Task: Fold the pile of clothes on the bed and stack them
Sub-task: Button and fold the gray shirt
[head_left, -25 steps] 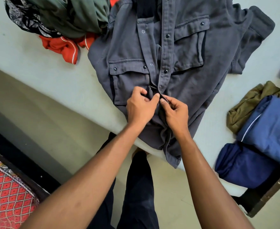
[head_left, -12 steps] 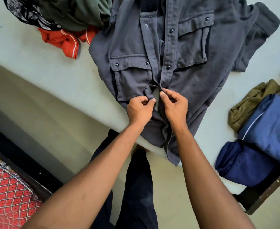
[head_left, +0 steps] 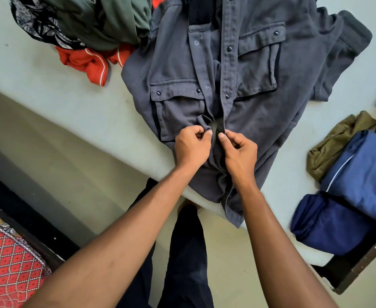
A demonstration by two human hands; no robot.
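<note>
A grey snap-button shirt (head_left: 256,121) with two flap pockets lies front-up on the pale bed (head_left: 49,85), its hem hanging over the near edge. My left hand (head_left: 192,147) pinches the left placket edge just below the left pocket. My right hand (head_left: 240,153) pinches the right placket beside it, thumb near a dark snap. A narrow gap shows between the two edges. An unfolded pile (head_left: 89,25) of green, patterned black and red clothes sits at the far left. Folded blue garments (head_left: 358,192) and an olive one (head_left: 338,141) lie at the right.
The bed's dark wooden frame (head_left: 360,272) shows at the lower right corner. The floor (head_left: 76,165) runs along the near side of the bed, with a red patterned mat (head_left: 7,263) at the lower left. My dark trouser legs (head_left: 182,252) stand against the bed edge.
Both hands slid slightly down the placket and the two edges have parted a little, baring a snap between my thumbs. The shirt itself has hardly shifted.
</note>
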